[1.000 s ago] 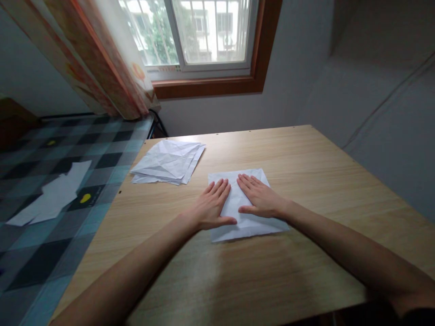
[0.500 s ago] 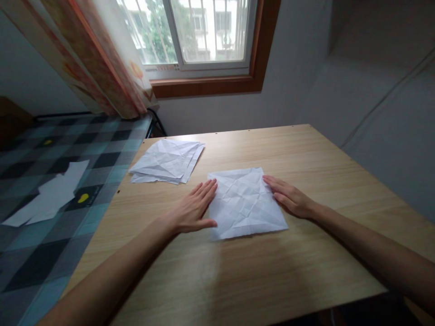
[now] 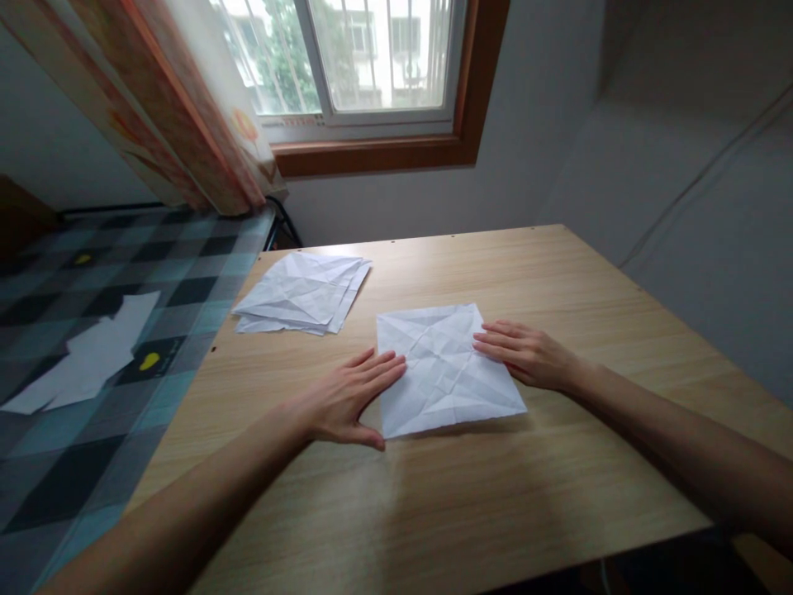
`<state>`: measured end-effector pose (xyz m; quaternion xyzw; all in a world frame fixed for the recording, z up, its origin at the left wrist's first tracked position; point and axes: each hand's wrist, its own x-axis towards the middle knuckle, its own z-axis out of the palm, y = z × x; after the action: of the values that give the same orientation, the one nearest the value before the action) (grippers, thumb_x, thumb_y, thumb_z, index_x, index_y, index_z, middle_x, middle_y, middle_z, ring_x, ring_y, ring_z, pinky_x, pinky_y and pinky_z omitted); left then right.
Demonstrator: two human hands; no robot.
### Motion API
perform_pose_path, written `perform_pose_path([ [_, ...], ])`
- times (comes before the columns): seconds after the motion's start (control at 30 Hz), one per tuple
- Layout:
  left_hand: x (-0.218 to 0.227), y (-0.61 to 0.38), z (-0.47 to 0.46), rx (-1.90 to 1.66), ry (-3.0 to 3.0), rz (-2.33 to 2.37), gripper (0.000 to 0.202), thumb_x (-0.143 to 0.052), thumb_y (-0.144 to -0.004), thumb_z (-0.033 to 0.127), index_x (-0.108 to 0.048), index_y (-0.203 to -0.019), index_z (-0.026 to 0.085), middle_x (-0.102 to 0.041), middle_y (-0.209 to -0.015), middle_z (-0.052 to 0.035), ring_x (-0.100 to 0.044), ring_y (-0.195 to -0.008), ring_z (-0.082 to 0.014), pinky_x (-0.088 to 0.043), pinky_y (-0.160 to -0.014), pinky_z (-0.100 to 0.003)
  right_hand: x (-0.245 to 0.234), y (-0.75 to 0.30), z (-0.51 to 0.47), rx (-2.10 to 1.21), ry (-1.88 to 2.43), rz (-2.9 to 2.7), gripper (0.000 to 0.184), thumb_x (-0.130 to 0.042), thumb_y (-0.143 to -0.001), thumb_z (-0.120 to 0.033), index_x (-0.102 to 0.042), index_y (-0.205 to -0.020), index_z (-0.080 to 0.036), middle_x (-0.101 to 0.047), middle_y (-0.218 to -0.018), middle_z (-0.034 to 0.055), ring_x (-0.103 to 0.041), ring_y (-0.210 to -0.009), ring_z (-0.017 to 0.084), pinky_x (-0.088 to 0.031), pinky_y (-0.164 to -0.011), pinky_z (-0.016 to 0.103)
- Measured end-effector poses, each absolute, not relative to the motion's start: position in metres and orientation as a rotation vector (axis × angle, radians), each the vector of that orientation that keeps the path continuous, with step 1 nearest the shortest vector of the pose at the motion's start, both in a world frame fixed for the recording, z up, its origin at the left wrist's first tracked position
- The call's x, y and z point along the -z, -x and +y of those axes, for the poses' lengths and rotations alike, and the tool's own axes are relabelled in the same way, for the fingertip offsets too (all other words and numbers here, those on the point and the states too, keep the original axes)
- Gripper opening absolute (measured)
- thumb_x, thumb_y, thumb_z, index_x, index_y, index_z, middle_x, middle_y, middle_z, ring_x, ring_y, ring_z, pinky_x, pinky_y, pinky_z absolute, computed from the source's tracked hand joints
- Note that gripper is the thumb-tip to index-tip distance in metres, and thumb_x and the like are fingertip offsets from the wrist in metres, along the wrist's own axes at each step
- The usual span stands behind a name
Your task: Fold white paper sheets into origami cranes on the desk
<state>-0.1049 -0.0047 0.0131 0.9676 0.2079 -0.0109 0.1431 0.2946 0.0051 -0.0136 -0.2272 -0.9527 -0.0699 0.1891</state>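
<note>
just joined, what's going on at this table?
A person has both bare hands at a creased white paper sheet lying opened out on a wood-grain table. The left hand is spread, fingertips over the sheet's left edge; the right hand has its fingertips over the right edge. Neither is gripping it. Fold lines cross the sheet. A loose stack of creased white paper lies near the table's far-left corner, and white paper pieces lie on the checked cloth beyond the table's left edge.

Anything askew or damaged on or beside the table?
Mildly. The front sheet is crisscrossed with creases, as if folded before. The paper stack at the table's far left is uneven, its edges not lined up. Pale scraps with a jagged outline lie loose on the checked cloth. No spill visible.
</note>
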Motion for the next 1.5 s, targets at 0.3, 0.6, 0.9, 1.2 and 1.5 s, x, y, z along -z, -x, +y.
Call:
perform_pose_path([
  [0.3, -0.012, 0.106, -0.006, -0.081, -2.787, 0.657, 0.110, -0.062, -0.073, 0.077, -0.021, -0.154, 0.015, -0.039, -0.154, -0.0205, -0.037, -0.143, -0.0360, -0.022, -0.120, -0.054, 0.023, -0.289, -0.001, -0.137, 0.777, -2.461, 0.029, -0.047, -0.095, -0.019, -0.071, -0.112, -0.020, -0.073, -0.118, 0.0100, -0.067, -0.113, 0.023, -0.056, -0.096, 0.043],
  [0.6, 0.001, 0.078, -0.004, -0.785, -2.146, 1.279, 0.069, -0.054, -0.090, 0.031, -0.027, -0.152, 0.014, -0.071, -0.076, 0.0006, -0.068, -0.071, -0.0173, -0.053, -0.072, -0.030, 0.018, -0.263, -0.002, -0.227, 1.340, -2.076, 0.039, -0.054, -0.093, -0.039, -0.066, -0.061, -0.021, -0.076, -0.096, 0.0078, -0.065, -0.100, 0.027, -0.047, -0.090, 0.044],
  [0.9, -0.002, 0.055, 0.007, -1.017, -2.557, 1.599, 0.077, -0.066, -0.083, 0.030, -0.030, -0.149, 0.017, -0.051, -0.139, -0.0189, -0.047, -0.131, -0.0350, -0.040, -0.106, -0.053, 0.025, -0.245, 0.004, 0.026, 1.699, -1.850, 0.036, -0.064, -0.080, -0.045, -0.063, -0.102, -0.017, -0.061, -0.125, 0.0185, -0.052, -0.122, 0.037, -0.037, -0.103, 0.058],
  [1.2, 0.002, 0.017, 0.040, -0.087, -2.821, 1.198, 0.072, -0.033, -0.098, 0.049, -0.015, -0.155, 0.008, -0.018, -0.163, -0.0198, -0.013, -0.152, -0.0324, -0.014, -0.121, -0.052, 0.019, -0.183, 0.038, -0.260, 1.159, -2.464, 0.090, -0.030, -0.094, -0.069, -0.016, -0.155, -0.005, -0.022, -0.161, 0.0243, -0.017, -0.151, 0.032, -0.021, -0.121, 0.051],
  [1.5, 0.006, 0.023, 0.043, -0.043, -2.771, 1.198, 0.078, -0.030, -0.097, 0.059, -0.022, -0.154, 0.007, -0.021, -0.161, -0.0210, -0.018, -0.151, -0.0329, -0.016, -0.121, -0.050, 0.027, -0.189, 0.039, -0.135, 1.258, -2.665, 0.088, -0.028, -0.094, -0.070, -0.022, -0.155, -0.007, -0.028, -0.159, 0.0221, -0.024, -0.150, 0.032, -0.023, -0.121, 0.052],
])
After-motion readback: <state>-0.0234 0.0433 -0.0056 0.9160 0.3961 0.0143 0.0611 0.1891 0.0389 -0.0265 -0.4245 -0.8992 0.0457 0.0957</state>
